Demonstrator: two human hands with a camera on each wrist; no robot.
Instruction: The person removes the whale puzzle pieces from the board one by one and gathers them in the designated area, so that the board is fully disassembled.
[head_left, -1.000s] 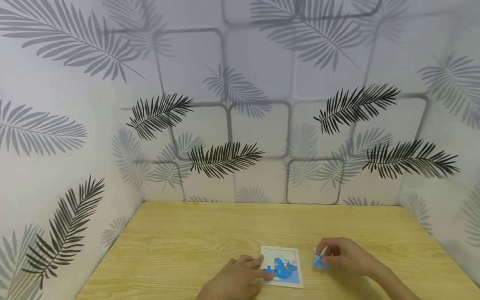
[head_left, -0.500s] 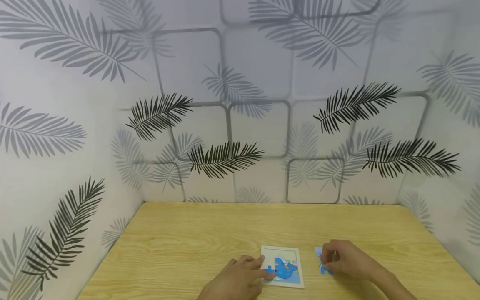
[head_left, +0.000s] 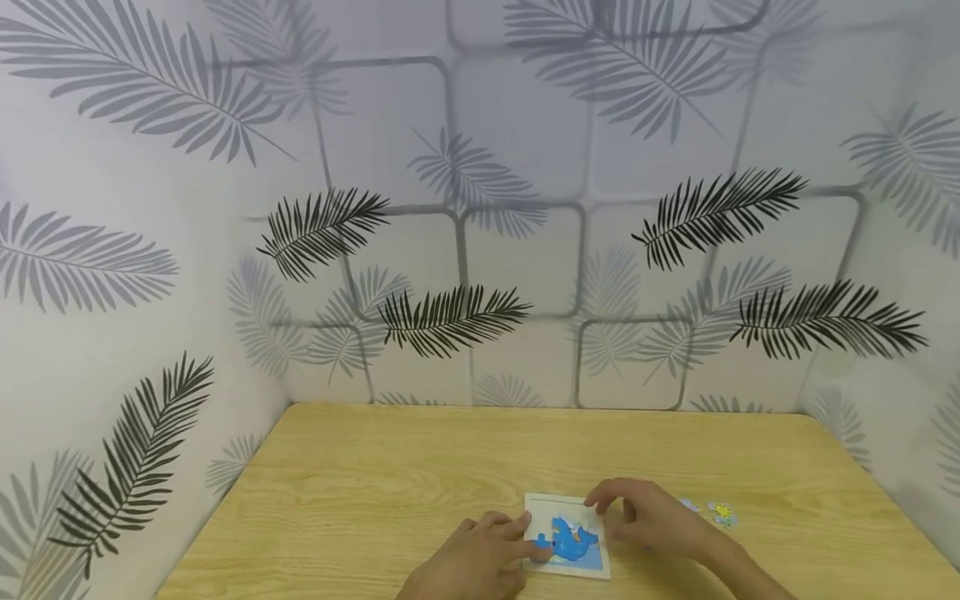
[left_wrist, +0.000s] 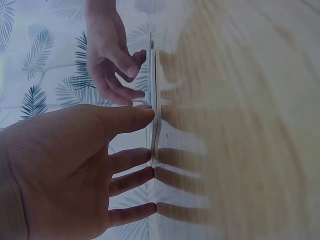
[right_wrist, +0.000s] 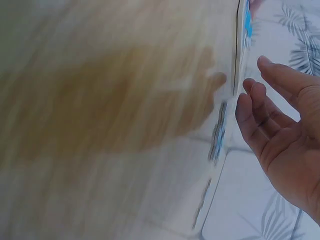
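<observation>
A white-framed jigsaw tray (head_left: 542, 507) lies on the table, with blue puzzle pieces (head_left: 573, 546) forming part of a sea animal picture inside it. My left hand (head_left: 474, 557) rests on the tray's left side, fingers extended; in the left wrist view the left hand's (left_wrist: 65, 165) fingertips touch the tray's thin edge (left_wrist: 154, 95). Over the tray's right edge hovers my right hand (head_left: 652, 517). The right wrist view shows the right hand (right_wrist: 292, 125) with fingers loosely bent, thumb apart and nothing between them. A blue piece is mostly hidden beneath it.
Loose puzzle pieces, one with a yellow sun (head_left: 722, 511), lie on the table right of the right hand. Edge-on, several pieces (right_wrist: 218, 132) show beyond the tray in the right wrist view. A patterned wall (head_left: 517, 358) stands behind the wooden table (head_left: 390, 458).
My right hand has moved left from the loose pieces to the tray's right edge, uncovering the sun piece. It handled a blue piece earlier. The left hand has stayed on the tray.
</observation>
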